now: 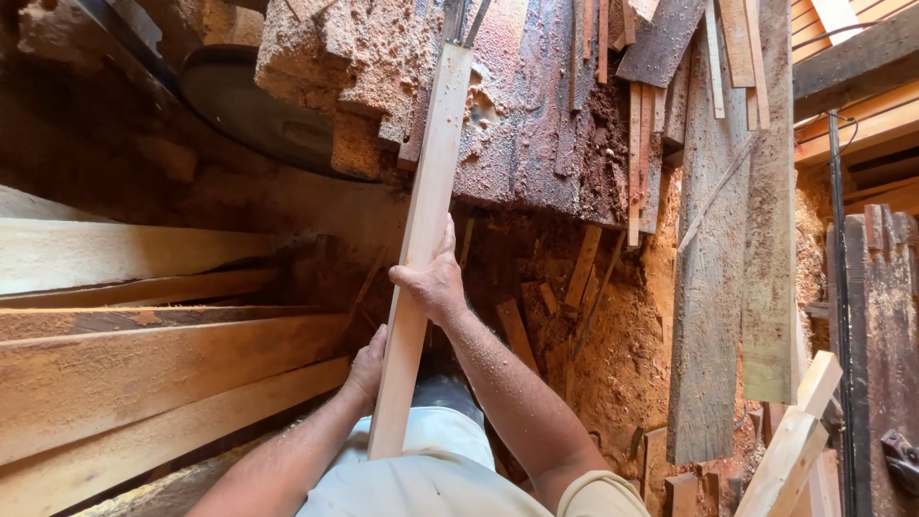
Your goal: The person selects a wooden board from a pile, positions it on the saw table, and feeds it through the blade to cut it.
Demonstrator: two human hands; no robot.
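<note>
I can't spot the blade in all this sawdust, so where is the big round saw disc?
In the head view the dark round saw disc sits upper left, half hidden behind sawdust-caked blocks, left of the pale wooden strip both hands hold.

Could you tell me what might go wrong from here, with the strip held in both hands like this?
The far end of the strip sits right at the blade, and the right hand grips well forward on it, so the fingers could travel toward the cut. The left hand only steadies the near end, so the long strip might twist or bind. Sawdust and offcuts lie thick on the floor, so footing looks poor.
</note>
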